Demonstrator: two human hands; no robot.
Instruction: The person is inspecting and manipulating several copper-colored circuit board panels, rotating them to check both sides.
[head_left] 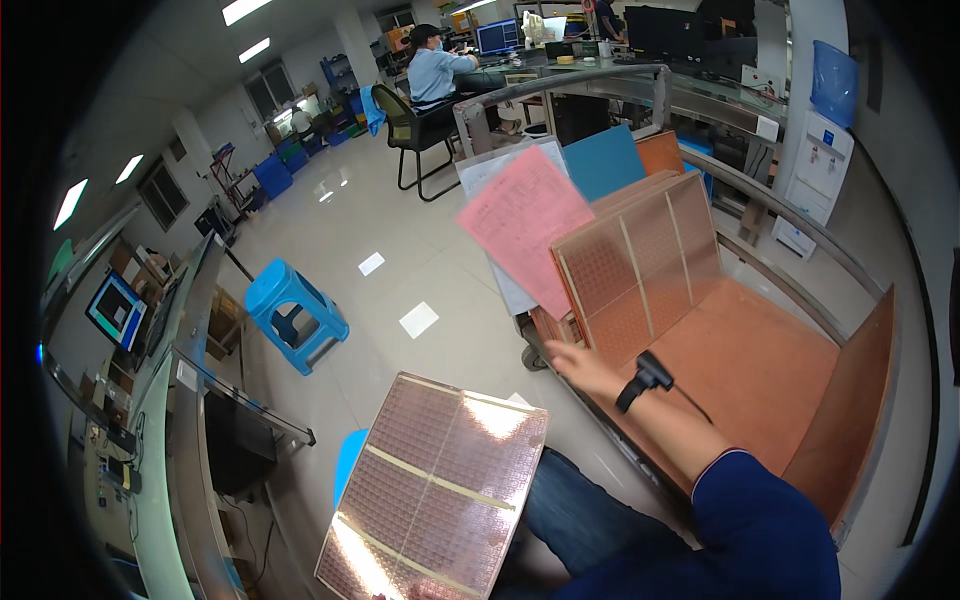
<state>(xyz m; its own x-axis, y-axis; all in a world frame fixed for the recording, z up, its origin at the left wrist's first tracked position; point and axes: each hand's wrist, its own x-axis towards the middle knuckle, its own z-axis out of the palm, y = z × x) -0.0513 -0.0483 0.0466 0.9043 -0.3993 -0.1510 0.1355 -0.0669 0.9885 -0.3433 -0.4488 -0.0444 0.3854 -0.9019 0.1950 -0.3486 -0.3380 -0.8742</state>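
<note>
A copper-coloured circuit board panel [430, 480], patterned with a fine grid and crossed by pale strips, lies tilted over my lap and shines under the lights. My left hand does not show; the panel may be hiding it. Reaching out over the near edge of a cart, my right hand [585, 370] has its fingers stretched and holds nothing. It is nearest to a row of similar copper panels [640, 265] leaning upright in the cart [740, 350]. A black strap with a small box [645, 380] sits on my right wrist. A pink sheet [525, 220] leans beside the panels.
Blue plastic stool [295, 310] stands on the floor to the left, near a long workbench [155, 470] with a monitor [117, 307]. Metal rails [790, 280] bound the cart. Further off, a person [432, 75] sits at a desk; a water dispenser [815, 180] is at right.
</note>
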